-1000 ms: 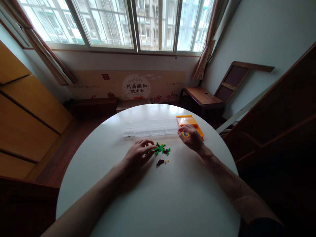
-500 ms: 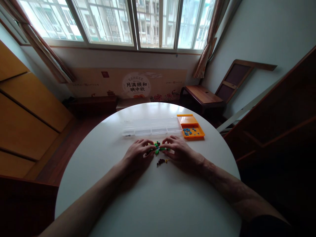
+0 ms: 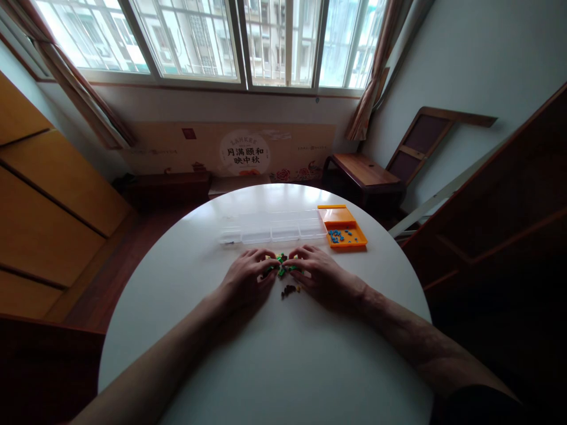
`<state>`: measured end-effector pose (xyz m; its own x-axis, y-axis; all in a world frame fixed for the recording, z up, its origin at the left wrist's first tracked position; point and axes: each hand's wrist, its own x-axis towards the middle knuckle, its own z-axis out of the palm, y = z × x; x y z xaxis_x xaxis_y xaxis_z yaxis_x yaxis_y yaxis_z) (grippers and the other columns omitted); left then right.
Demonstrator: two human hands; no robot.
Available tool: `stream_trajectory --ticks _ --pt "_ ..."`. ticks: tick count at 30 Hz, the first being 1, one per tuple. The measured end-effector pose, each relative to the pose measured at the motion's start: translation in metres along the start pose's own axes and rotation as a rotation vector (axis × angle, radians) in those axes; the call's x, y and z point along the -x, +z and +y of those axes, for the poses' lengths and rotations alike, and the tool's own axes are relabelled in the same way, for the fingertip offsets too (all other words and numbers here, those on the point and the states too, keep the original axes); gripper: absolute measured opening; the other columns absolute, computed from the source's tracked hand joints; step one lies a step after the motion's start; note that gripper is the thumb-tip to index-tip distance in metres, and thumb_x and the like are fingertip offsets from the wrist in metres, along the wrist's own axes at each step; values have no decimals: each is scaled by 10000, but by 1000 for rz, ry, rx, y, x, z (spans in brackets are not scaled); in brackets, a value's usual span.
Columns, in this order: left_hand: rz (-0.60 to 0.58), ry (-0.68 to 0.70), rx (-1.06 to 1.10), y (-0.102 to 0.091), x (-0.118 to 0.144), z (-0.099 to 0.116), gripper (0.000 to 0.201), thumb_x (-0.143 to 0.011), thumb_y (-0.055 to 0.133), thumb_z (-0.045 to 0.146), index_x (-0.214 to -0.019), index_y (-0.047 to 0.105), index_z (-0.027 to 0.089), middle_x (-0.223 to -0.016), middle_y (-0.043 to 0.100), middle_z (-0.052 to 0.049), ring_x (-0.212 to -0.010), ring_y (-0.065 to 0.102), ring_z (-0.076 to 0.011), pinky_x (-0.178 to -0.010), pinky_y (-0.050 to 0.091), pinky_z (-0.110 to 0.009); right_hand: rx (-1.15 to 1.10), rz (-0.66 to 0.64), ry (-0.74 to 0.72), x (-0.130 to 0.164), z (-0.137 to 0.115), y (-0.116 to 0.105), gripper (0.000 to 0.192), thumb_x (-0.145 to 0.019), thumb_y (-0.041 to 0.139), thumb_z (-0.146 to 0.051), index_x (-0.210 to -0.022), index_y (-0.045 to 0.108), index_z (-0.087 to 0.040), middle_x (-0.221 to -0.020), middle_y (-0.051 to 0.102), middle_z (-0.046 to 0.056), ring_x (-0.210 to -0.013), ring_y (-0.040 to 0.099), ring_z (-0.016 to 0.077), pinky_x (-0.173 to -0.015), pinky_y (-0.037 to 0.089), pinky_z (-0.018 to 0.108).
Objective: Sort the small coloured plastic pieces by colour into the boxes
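A small heap of tiny bricks (image 3: 282, 267), mostly green with some yellow, lies on the round white table (image 3: 274, 360). My left hand (image 3: 248, 278) rests palm down at the heap's left side, fingertips on the pieces. My right hand (image 3: 322, 277) lies at the heap's right side, fingers curled onto the bricks. A few dark bricks (image 3: 289, 290) sit just in front, between the two hands. I cannot tell whether either hand pinches a piece.
A clear compartment box (image 3: 272, 227) lies across the table behind the hands. To its right sits an orange tray (image 3: 346, 230) holding several blue pieces. Wooden furniture stands around the table, and windows fill the far wall.
My right hand came back from the orange tray to the brick heap, leaving blue pieces in the tray. In the last half second its fingers crept slightly left. My left hand stayed put.
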<state>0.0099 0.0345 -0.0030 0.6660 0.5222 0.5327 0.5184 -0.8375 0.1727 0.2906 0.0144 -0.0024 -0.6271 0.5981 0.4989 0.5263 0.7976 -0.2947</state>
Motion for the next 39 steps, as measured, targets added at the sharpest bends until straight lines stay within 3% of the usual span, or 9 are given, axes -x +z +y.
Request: stream_trajectory --ticks 6,15,26,39 --pt "-29 -43 12 -2 0 2 140 -1050 670 299 -1094 797 262 -1197 786 -72 -1043 735 -245 -945 565 -422 2 20 -16 1 5 2 121 -1042 728 -262 -1158 764 -261 -1171 753 73 -1055 657 255 -983 564 440" --pt "-19 -51 41 -1 -1 2 102 -1016 692 258 -1047 789 257 -1176 782 -68 -1034 733 -242 -966 578 -421 -60 15 41 0 -7 -3 110 -1004 760 -202 -1091 740 -266 -1200 760 63 -1108 670 252 -1037 556 451" --pt "-32 -62 39 0 1 0 118 -981 691 223 -1037 790 254 -1198 771 -70 -1063 725 -251 -991 582 -440 -52 0 20 0 -5 -2 185 -982 749 -151 -1127 738 -266 -1219 757 65 -1112 672 256 -1043 561 457" --pt "-29 -39 23 2 -1 0 132 -1072 644 266 -1037 768 239 -1174 785 -69 -1018 731 -231 -945 562 -400 -31 5 -24 0 2 1 56 -1084 658 -196 -1067 686 -243 -1192 767 73 -1087 673 242 -1026 533 415"
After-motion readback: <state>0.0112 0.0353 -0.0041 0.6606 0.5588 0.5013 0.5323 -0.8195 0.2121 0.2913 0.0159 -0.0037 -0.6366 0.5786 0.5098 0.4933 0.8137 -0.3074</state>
